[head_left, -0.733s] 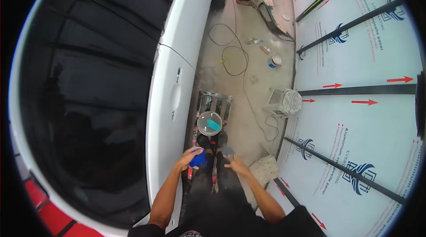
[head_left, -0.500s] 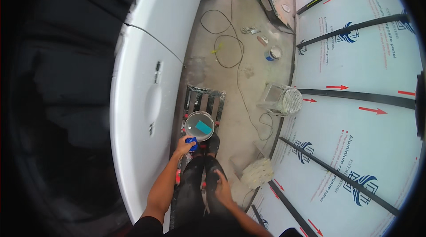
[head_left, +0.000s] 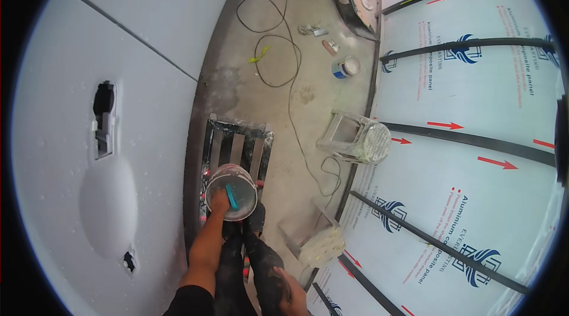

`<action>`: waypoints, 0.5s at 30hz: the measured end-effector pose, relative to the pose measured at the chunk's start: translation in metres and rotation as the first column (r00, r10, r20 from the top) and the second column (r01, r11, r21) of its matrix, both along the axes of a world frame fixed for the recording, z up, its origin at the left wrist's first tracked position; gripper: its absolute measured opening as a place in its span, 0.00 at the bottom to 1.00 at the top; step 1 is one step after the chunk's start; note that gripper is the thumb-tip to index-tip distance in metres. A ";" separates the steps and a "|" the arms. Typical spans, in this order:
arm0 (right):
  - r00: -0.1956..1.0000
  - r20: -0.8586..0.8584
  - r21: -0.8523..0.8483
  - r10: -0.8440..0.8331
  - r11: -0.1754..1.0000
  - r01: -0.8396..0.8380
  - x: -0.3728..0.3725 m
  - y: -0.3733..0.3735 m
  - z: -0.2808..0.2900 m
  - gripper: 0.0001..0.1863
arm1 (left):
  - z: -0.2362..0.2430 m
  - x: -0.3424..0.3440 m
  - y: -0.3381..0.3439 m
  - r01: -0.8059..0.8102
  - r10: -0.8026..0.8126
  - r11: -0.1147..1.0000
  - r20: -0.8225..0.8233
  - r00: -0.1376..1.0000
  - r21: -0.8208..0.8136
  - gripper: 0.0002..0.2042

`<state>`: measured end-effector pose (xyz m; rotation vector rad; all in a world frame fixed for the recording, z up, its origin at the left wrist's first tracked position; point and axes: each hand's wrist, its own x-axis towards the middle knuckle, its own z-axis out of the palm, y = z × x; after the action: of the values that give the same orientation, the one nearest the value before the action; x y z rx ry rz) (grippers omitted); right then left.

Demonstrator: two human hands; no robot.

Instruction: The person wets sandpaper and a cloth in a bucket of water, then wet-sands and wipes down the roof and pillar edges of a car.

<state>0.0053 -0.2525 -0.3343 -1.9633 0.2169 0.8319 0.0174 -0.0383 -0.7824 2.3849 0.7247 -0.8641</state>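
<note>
My left hand point(head_left: 220, 200) reaches into a round bucket point(head_left: 256, 204) of greyish water and closes on a flat teal rectangular block point(head_left: 232, 197), tilted up on its edge. My fingertips are partly hidden behind my hand. The bucket stands at my feet on a dark slatted platform point(head_left: 237, 149). Beside my right thigh hangs my right hand point(head_left: 291, 293), its fingers stretched and holding nothing. Close on my left rises a pale car door panel point(head_left: 53, 138), dotted with drops, with a rough opening point(head_left: 104, 117) above a rounded recess point(head_left: 108, 206).
Right of the platform lies a looped dark cable point(head_left: 291, 79) on the concrete floor. Two dusty stools point(head_left: 349, 138) stand near the panelled wall point(head_left: 427, 197). Farther off are a paint tin point(head_left: 345, 67), small tools point(head_left: 329, 47) and a car body part point(head_left: 349, 8).
My left hand has moved from beside the bucket into it and taken hold of the teal block. The blue thing it held is out of sight. My view has shifted left toward the door.
</note>
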 end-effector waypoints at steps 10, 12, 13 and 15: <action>0.963 0.203 -0.088 0.179 0.982 -0.165 -0.007 0.014 -0.010 0.36 | 0.151 0.017 0.014 -0.638 0.613 0.730 -0.179 0.770 -0.246 0.19; 0.925 0.331 -0.116 0.187 0.981 -0.157 -0.013 0.008 -0.027 0.36 | 0.209 0.031 0.013 -0.743 0.745 0.470 -0.237 0.623 -0.476 0.19; 0.905 0.340 -0.186 0.255 0.962 -0.202 -0.007 0.000 -0.032 0.35 | 0.262 0.052 0.007 -0.738 0.731 0.318 -0.342 0.591 -0.595 0.18; 0.876 0.357 -0.229 0.325 0.939 -0.256 0.013 0.006 -0.031 0.33 | 0.356 0.080 0.010 -0.686 0.833 0.019 -0.368 0.413 -0.727 0.13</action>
<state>0.0183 -0.2464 -0.3651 -2.3192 -0.2602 0.6020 0.0974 -0.0283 -0.4267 0.8515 1.0742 -0.3055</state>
